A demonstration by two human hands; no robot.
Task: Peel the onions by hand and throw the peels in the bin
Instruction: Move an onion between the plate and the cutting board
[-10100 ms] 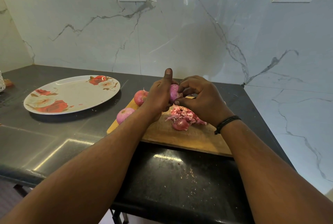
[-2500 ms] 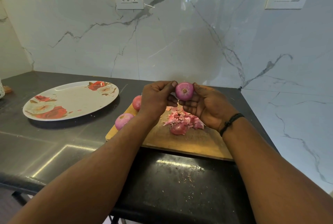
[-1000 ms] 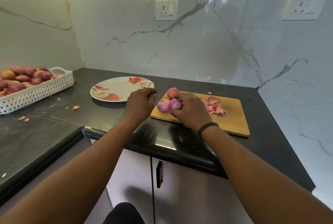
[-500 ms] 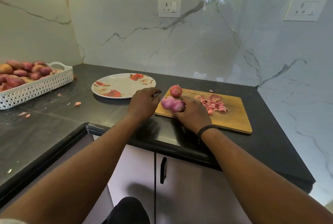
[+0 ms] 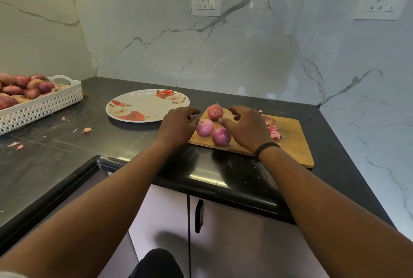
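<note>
Three onions lie on the left end of a wooden cutting board (image 5: 292,141) that sits near the front edge of the dark desk (image 5: 111,139), toward its right side. The far onion (image 5: 215,112) still wears its darker reddish skin and rests at the board's back left corner; the left onion (image 5: 205,127) and the near onion (image 5: 221,136), both paler and pinkish, lie just in front of it, side by side and close together. The left hand (image 5: 177,125) hovers at the board's left edge with its fingers loosely curled and holding nothing; the left onion is just beside its fingertips, and contact cannot be told. The right hand (image 5: 247,129) is spread over the middle of the board, fingers relaxed and apart, gripping nothing; the near onion sits just at its thumb side and the far onion lies just beyond its fingertips. A heap of pink peels (image 5: 273,129) lies on the board behind and right of that hand, partly hidden by it. Left of the board stands a flowered plate (image 5: 143,108), and at the desk's far left edge a white basket (image 5: 42,108) holds more unpeeled onions (image 5: 22,87). A few scraps of peel (image 5: 87,129) are scattered on the desk in front of the basket.
</note>
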